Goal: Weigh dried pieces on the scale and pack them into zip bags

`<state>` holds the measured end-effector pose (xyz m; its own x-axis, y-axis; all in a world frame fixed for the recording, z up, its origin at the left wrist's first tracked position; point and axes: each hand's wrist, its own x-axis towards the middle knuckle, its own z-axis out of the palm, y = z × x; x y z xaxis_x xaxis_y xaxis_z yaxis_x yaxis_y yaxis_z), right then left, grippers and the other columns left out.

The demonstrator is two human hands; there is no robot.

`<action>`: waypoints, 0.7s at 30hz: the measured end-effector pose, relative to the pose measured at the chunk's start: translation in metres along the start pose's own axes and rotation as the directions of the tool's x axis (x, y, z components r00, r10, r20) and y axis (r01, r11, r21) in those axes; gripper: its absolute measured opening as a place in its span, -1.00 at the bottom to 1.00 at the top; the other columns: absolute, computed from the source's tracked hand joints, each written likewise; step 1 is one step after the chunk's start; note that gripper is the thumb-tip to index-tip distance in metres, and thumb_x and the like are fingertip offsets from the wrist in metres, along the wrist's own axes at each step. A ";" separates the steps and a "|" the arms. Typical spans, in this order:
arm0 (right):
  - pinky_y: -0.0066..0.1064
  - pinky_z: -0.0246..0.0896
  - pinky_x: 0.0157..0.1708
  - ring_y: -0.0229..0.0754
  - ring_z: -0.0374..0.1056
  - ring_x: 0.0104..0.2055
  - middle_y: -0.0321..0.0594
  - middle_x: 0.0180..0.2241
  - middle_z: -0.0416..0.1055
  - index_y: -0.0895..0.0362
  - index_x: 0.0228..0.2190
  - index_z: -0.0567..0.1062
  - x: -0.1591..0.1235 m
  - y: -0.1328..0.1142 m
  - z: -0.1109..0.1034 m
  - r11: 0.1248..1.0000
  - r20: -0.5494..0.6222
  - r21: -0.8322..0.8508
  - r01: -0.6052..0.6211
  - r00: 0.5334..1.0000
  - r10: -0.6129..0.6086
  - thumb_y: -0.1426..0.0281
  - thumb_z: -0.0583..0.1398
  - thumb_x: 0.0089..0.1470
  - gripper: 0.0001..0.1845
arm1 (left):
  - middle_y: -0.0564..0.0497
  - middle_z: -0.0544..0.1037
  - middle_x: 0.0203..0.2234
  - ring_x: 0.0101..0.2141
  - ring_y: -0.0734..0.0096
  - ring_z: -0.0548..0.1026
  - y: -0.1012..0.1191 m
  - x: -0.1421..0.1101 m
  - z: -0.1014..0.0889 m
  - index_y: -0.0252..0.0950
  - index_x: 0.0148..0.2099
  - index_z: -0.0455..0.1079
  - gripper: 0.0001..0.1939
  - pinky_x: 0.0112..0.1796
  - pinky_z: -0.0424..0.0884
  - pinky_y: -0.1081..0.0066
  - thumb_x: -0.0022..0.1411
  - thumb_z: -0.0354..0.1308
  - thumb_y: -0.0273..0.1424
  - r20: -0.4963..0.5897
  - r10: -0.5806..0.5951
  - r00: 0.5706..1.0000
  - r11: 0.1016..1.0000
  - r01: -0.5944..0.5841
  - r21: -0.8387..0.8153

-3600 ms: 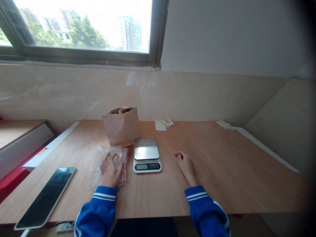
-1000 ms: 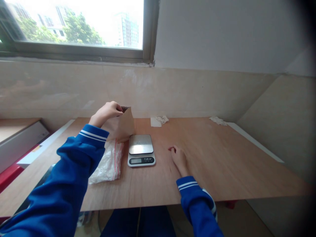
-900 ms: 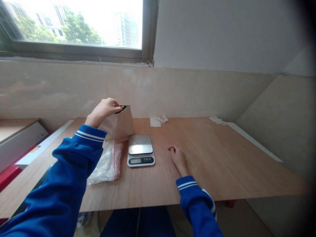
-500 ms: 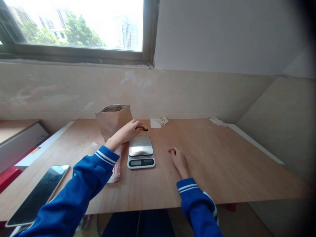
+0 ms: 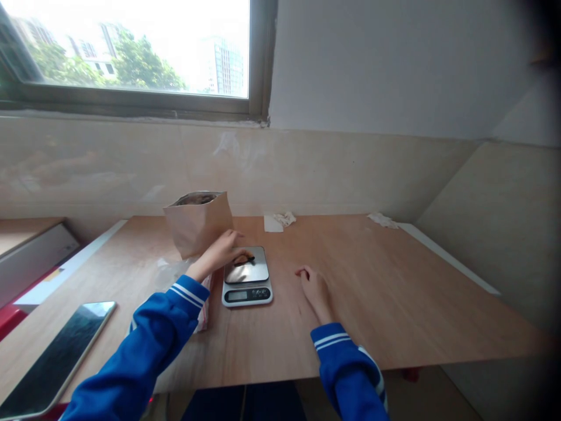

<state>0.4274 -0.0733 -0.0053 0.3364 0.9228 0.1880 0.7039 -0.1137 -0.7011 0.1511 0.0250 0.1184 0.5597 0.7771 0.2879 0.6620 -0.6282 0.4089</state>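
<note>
My left hand (image 5: 224,248) reaches over the kitchen scale (image 5: 248,295), index finger raised and apart from the thumb. Just under its fingertips, a small dark brown piece (image 5: 244,259) rests on the shiny weighing plate; its exact kind is too small to make out. Left of the scale stands an open brown paper bag (image 5: 193,222), its dark contents showing at the mouth. To the right of the scale, my right hand (image 5: 314,285) lies on the table with fingers curled in, and nothing shows in them.
A tablet (image 5: 56,356) lies at the left of the wooden table (image 5: 394,304). Beside the bag is a clear plastic bag (image 5: 169,272), with a striped packet partly under my left wrist. White paper (image 5: 274,223) and crumpled tissue (image 5: 383,220) lie along the wall.
My left hand has come down toward the scale plate, and its fingers have spread from the brown piece, which is now on the plate. The right hand stays put.
</note>
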 end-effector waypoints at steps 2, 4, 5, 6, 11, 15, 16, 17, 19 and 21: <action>-0.44 0.22 -0.21 -0.17 0.44 -0.21 -0.22 -0.32 0.54 0.07 -0.36 0.51 0.000 0.000 -0.001 1.000 0.002 0.006 -0.001 1.000 0.001 0.43 -0.03 0.14 -0.68 | -0.15 0.40 -0.08 -0.05 0.20 0.41 0.015 0.001 -0.024 -0.27 -0.03 0.32 -0.71 -0.02 0.32 0.24 0.26 -0.06 -0.30 -0.297 -0.028 0.955 0.998 0.045 0.050; -0.44 0.22 -0.20 -0.18 0.44 -0.21 -0.21 -0.32 0.54 0.07 -0.36 0.51 -0.001 0.000 -0.001 1.000 0.004 0.017 -0.004 1.000 0.004 0.42 -0.04 0.14 -0.68 | -0.18 0.37 -0.08 -0.04 0.18 0.37 0.027 0.004 -0.049 -0.28 -0.04 0.30 -0.73 -0.01 0.29 0.21 0.26 -0.11 -0.40 -0.580 -0.095 0.809 0.980 0.179 0.088; -0.44 0.22 -0.19 -0.18 0.44 -0.21 -0.21 -0.32 0.54 0.07 -0.36 0.51 -0.001 0.000 -0.001 1.000 0.006 0.023 -0.005 1.000 0.004 0.42 -0.04 0.15 -0.68 | -0.20 0.36 -0.06 -0.01 0.15 0.35 0.029 0.006 -0.061 -0.30 -0.01 0.28 -0.71 0.02 0.26 0.17 0.26 -0.13 -0.42 -0.677 -0.126 0.725 0.960 0.261 0.101; -0.44 0.22 -0.19 -0.18 0.44 -0.21 -0.22 -0.32 0.54 0.07 -0.36 0.51 -0.001 0.000 -0.001 1.000 0.008 0.027 -0.006 1.000 0.006 0.42 -0.04 0.15 -0.68 | -0.21 0.34 -0.03 0.02 0.11 0.31 0.029 0.008 -0.071 -0.30 0.02 0.27 -0.69 0.05 0.22 0.14 0.27 -0.14 -0.42 -0.729 -0.135 0.671 0.937 0.325 0.126; -0.44 0.22 -0.20 -0.18 0.44 -0.20 -0.21 -0.31 0.54 0.07 -0.36 0.52 -0.001 0.001 0.001 1.000 0.001 0.015 0.000 1.000 0.000 0.42 -0.03 0.14 -0.68 | -0.22 0.43 -0.11 -0.03 0.11 0.34 0.007 0.015 -0.094 -0.33 -0.06 0.34 -0.65 -0.01 0.24 0.18 0.30 -0.23 -0.40 -0.633 -0.140 0.762 0.899 0.366 0.242; -0.44 0.23 -0.18 -0.18 0.44 -0.21 -0.20 -0.33 0.54 0.08 -0.36 0.52 0.000 0.002 0.001 1.000 0.001 0.014 0.000 1.000 0.000 0.42 -0.03 0.14 -0.67 | -0.18 0.49 -0.20 -0.07 0.11 0.36 0.003 0.011 -0.093 -0.30 -0.14 0.39 -0.62 -0.07 0.26 0.20 0.32 -0.26 -0.36 -0.598 -0.129 0.791 0.868 0.382 0.318; -0.43 0.23 -0.18 -0.18 0.44 -0.21 -0.20 -0.33 0.54 0.08 -0.36 0.52 0.000 0.003 0.001 1.000 0.003 0.015 0.000 1.000 0.000 0.42 -0.03 0.14 -0.67 | -0.17 0.50 -0.18 -0.04 0.09 0.34 0.006 0.010 -0.094 -0.29 -0.14 0.40 -0.62 -0.04 0.24 0.17 0.32 -0.25 -0.35 -0.600 -0.108 0.793 0.857 0.380 0.347; -0.43 0.23 -0.17 -0.18 0.44 -0.20 -0.20 -0.33 0.54 0.08 -0.36 0.52 0.000 0.003 0.001 1.000 0.003 0.016 0.001 1.000 -0.001 0.42 -0.03 0.14 -0.67 | -0.17 0.50 -0.17 -0.02 0.06 0.33 0.010 0.009 -0.095 -0.28 -0.15 0.42 -0.62 -0.01 0.20 0.13 0.32 -0.24 -0.34 -0.588 -0.090 0.804 0.846 0.373 0.381; -0.43 0.23 -0.16 -0.17 0.44 -0.20 -0.20 -0.32 0.54 0.08 -0.36 0.52 0.000 0.003 0.001 1.000 0.004 0.017 0.001 1.000 -0.001 0.42 -0.03 0.14 -0.68 | -0.16 0.53 -0.17 -0.01 0.03 0.34 0.020 0.007 -0.100 -0.26 -0.17 0.45 -0.63 0.01 0.17 0.09 0.30 -0.20 -0.34 -0.519 -0.086 0.851 0.823 0.354 0.444; -0.43 0.23 -0.16 -0.17 0.44 -0.19 -0.20 -0.32 0.54 0.08 -0.36 0.52 0.000 0.004 0.001 1.000 0.005 0.021 0.001 1.000 -0.002 0.42 -0.03 0.14 -0.68 | -0.14 0.56 -0.20 -0.09 0.08 0.42 0.028 0.006 -0.106 -0.25 -0.19 0.48 -0.66 -0.04 0.24 0.15 0.28 -0.14 -0.34 -0.402 -0.141 0.904 0.812 0.338 0.475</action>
<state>0.4294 -0.0734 -0.0089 0.3319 0.9249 0.1854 0.6911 -0.1046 -0.7152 0.1201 0.0166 0.2239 0.2121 0.8070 0.5512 0.9639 -0.2658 0.0183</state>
